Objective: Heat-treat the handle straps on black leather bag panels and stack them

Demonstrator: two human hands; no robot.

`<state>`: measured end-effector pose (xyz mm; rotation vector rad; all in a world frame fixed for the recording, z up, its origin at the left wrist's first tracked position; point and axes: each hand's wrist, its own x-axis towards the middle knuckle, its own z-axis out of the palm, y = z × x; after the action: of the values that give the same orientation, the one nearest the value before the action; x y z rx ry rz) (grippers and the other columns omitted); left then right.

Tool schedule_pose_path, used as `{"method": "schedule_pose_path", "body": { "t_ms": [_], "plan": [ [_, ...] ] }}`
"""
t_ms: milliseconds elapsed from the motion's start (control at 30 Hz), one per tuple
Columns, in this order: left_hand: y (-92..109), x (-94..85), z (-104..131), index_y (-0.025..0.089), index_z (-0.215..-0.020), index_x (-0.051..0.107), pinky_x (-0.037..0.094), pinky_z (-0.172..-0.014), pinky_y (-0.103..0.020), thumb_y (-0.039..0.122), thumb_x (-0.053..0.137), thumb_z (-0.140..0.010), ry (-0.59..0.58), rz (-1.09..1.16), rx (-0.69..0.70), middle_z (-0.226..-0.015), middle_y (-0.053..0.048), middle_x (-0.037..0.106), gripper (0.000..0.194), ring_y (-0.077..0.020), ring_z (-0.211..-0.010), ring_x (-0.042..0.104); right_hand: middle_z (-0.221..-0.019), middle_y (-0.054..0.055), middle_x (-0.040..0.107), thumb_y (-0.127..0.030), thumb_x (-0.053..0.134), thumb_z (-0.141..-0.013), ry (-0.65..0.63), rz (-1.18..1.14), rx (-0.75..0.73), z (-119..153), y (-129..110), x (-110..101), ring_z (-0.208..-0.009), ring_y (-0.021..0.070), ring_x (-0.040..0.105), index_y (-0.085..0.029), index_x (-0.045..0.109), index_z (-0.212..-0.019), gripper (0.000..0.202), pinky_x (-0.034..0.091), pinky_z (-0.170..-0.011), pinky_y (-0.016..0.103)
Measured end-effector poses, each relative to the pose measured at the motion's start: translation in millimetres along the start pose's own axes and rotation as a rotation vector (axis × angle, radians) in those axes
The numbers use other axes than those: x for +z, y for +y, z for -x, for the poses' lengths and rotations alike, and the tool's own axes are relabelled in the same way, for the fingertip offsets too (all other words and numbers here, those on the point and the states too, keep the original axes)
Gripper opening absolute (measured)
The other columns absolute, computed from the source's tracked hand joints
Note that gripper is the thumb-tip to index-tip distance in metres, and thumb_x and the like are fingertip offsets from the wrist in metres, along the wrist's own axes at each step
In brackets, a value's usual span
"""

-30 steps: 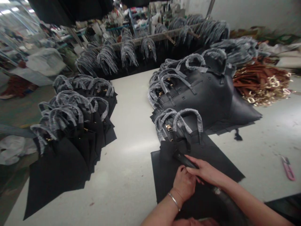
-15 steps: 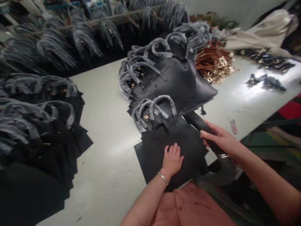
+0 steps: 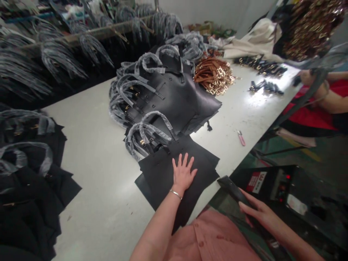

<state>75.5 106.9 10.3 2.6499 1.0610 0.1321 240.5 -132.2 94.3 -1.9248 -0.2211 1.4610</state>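
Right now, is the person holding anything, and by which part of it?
The right hand holds a long black tool by its shaft, behind the front end. The left hand holds nothing; it rests, spread, on a black panel.

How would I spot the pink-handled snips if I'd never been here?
Start at the pale table and find its pile of brown straps. Lower and further right, near the table's edge, lie the small snips, set apart by their pink.

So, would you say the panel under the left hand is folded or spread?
Spread: the panel lies flat beneath the left hand, with no fold visible.
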Motion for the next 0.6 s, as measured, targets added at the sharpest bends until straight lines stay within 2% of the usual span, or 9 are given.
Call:
{"method": "schedule_pose_path", "body": {
  "t_ms": [167, 267, 400, 500, 600],
  "plan": [
    [2, -0.7, 1, 0.035, -0.142, 0.037, 0.011, -0.112, -0.062, 0.05, 0.049, -0.09, 0.001, -0.046, 0.019, -0.154, -0.002, 0.026, 0.055, -0.0324, -0.142, 0.014, -0.067, -0.004, 0.06, -0.047, 0.065, -0.078, -0.056, -0.08, 0.004, -24, -9, 5, -0.045, 0.0109, 0.055, -0.023, 0.033, -0.147, 0.08, 0.041, -0.041, 0.021],
    [4, 0.2, 4, 0.034, -0.143, 0.037, 0.011, -0.112, -0.062, 0.049, 0.048, -0.091, 0.012, -0.066, 0.022, -0.154, -0.003, 0.026, 0.055, -0.0326, -0.142, 0.014, -0.07, -0.003, 0.06, -0.045, 0.067, -0.077, 0.012, -0.097, -0.067, -41, -27, 4, -0.045, 0.0106, 0.055, -0.021, 0.035, -0.146, 0.08, 0.042, -0.04, 0.022],
    [6, 2.3, 10, 0.032, -0.143, 0.037, 0.013, -0.112, -0.062, 0.049, 0.048, -0.091, 0.031, -0.071, 0.013, -0.154, -0.004, 0.025, 0.055, -0.0326, -0.142, 0.015, -0.073, -0.002, 0.059, -0.043, 0.069, -0.077, 0.105, -0.15, -0.155, -49, -49, -11, -0.048, 0.0105, 0.056, -0.023, 0.036, -0.145, 0.078, 0.045, -0.042, 0.021],
    [8, 2.8, 14, 0.032, -0.143, 0.037, 0.013, -0.112, -0.062, 0.048, 0.048, -0.091, 0.042, -0.067, -0.004, -0.154, -0.004, 0.025, 0.056, -0.0326, -0.142, 0.015, -0.071, -0.002, 0.059, -0.042, 0.07, -0.076, 0.014, -0.138, -0.104, -48, -56, -20, -0.047, 0.0107, 0.055, -0.023, 0.04, -0.141, 0.074, 0.045, -0.039, 0.021],
    [12, 2.6, 17, 0.031, -0.142, 0.038, 0.013, -0.111, -0.063, 0.048, 0.049, -0.091, 0.052, -0.054, -0.02, -0.154, -0.005, 0.026, 0.055, -0.0329, -0.142, 0.017, -0.068, -0.003, 0.057, -0.042, 0.069, -0.076, -0.094, -0.092, -0.058, -56, -60, -14, -0.044, 0.0108, 0.054, -0.021, 0.043, -0.139, 0.071, 0.042, -0.037, 0.021]
  ]
}}
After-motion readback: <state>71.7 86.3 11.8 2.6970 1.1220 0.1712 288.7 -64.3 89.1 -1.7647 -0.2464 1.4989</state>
